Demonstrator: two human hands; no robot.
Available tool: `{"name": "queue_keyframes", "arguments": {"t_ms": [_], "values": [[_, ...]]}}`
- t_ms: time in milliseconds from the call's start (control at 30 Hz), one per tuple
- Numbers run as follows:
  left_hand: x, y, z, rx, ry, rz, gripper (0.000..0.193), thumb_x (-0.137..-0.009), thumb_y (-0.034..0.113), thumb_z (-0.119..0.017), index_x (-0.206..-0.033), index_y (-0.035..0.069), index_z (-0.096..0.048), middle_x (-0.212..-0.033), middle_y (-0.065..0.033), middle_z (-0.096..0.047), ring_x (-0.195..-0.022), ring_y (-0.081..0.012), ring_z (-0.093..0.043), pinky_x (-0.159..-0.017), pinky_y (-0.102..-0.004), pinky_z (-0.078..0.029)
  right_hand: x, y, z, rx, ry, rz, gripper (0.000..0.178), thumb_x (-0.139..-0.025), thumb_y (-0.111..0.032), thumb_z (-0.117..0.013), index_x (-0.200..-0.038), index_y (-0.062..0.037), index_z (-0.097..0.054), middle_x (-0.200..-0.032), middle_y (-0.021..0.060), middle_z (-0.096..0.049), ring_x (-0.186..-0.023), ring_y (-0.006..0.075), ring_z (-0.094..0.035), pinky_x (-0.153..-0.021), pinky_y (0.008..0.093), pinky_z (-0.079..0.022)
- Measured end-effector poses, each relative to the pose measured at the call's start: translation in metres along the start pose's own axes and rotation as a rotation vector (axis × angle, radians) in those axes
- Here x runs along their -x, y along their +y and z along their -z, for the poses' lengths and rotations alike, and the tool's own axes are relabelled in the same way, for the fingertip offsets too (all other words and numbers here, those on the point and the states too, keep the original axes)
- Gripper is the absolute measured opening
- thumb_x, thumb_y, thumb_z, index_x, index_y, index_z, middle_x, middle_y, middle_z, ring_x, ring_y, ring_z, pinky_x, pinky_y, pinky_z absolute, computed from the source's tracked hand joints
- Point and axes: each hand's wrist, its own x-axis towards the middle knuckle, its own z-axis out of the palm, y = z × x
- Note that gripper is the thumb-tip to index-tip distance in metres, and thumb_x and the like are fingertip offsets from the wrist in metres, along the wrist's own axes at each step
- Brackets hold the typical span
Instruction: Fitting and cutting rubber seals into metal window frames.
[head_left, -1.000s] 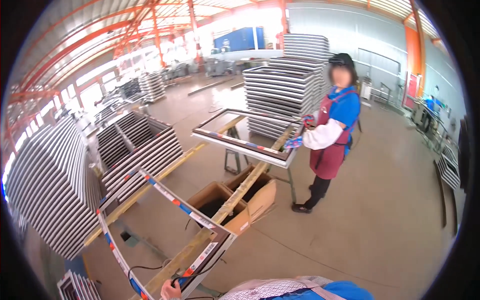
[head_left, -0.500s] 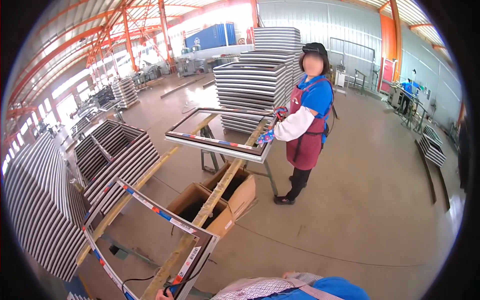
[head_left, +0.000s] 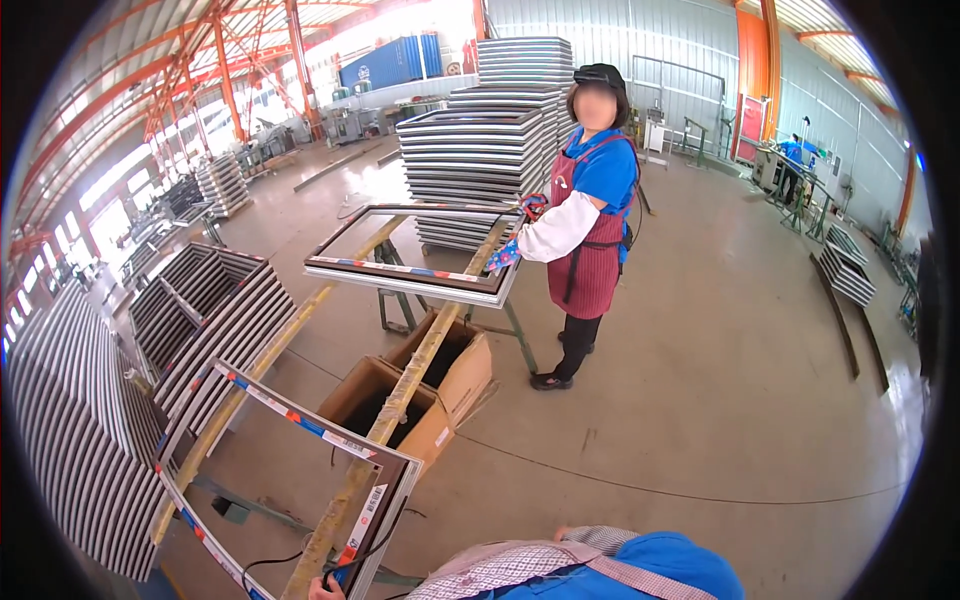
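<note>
A brown and grey rectangular frame (head_left: 400, 470) with strips of coloured tape lies across two wooden beams in front of me. At its near corner my left hand (head_left: 325, 588) shows only in part, its fingers curled beside a dark cord (head_left: 385, 540) at the frame's edge. What those fingers hold is hidden. Of my right hand (head_left: 562, 533) just a bit of skin shows past a checked sleeve; its fingers are out of sight. Farther off, a co-worker in a maroon apron (head_left: 588, 235) has gloved hands on a second frame (head_left: 400, 271).
Beneath the wooden beams (head_left: 410, 385) stand open cardboard boxes (head_left: 468, 385). Stacked frames (head_left: 90, 430) rise at the left, with another stack (head_left: 470, 160) behind the co-worker. A cable (head_left: 650, 490) crosses the floor. Long dark bars (head_left: 838, 315) lie at the right.
The view has turned slightly, so the co-worker, the stacks and the far frame sit a little farther left and higher. My left hand stays at the near frame's corner.
</note>
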Motion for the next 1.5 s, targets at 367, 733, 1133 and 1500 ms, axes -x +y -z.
{"name": "queue_keyframes", "arguments": {"t_ms": [367, 733, 1133, 1500], "values": [[0.001, -0.004, -0.004, -0.058, -0.016, 0.013, 0.031, -0.079, 0.038, -0.052, -0.081, 0.008, -0.061, -0.076, -0.0153, -0.061, -0.07, -0.0329, -0.058, -0.06, -0.0403, -0.045, -0.009, 0.02, 0.005, -0.281, -0.211, 0.256, 0.035, -0.056, -0.038, -0.068, -0.081, -0.0127, -0.068, -0.086, 0.0105, -0.063, -0.082, 0.0208, -0.058, -0.072, 0.0357, -0.046], [-0.002, 0.008, 0.01, 0.004, -0.066, 0.039, 0.029, -0.079, 0.036, -0.053, -0.084, 0.009, -0.061, -0.077, -0.0157, -0.061, -0.071, -0.0336, -0.057, -0.061, -0.0406, -0.045, -0.01, 0.037, 0.012, -0.539, -0.433, 0.481, 0.027, -0.057, -0.029, -0.069, -0.079, -0.0129, -0.068, -0.082, 0.0102, -0.064, -0.077, 0.0199, -0.058, -0.068, 0.0377, -0.047], [0.007, -0.012, -0.006, -0.202, 0.031, -0.011, 0.031, -0.079, 0.036, -0.053, -0.084, 0.007, -0.061, -0.078, -0.0155, -0.061, -0.071, -0.033, -0.058, -0.062, -0.0395, -0.046, 0.101, -0.054, 0.066, -0.394, -0.524, 0.626, 0.024, -0.061, -0.026, -0.066, -0.079, -0.0101, -0.067, -0.08, 0.0106, -0.063, -0.075, 0.0211, -0.058, -0.066, 0.0386, -0.046], [-0.015, 0.015, 0.007, 0.213, -0.06, 0.124, 0.023, -0.07, 0.028, -0.06, -0.076, 0.006, -0.06, -0.075, -0.0136, -0.06, -0.073, -0.0304, -0.058, -0.066, -0.0381, -0.046, 0.09, -0.245, 0.037, 0.208, -0.86, 0.888, 0.024, -0.066, -0.025, -0.063, -0.081, -0.0062, -0.065, -0.078, 0.0112, -0.062, -0.075, 0.0232, -0.057, -0.066, 0.0391, -0.046]]}}
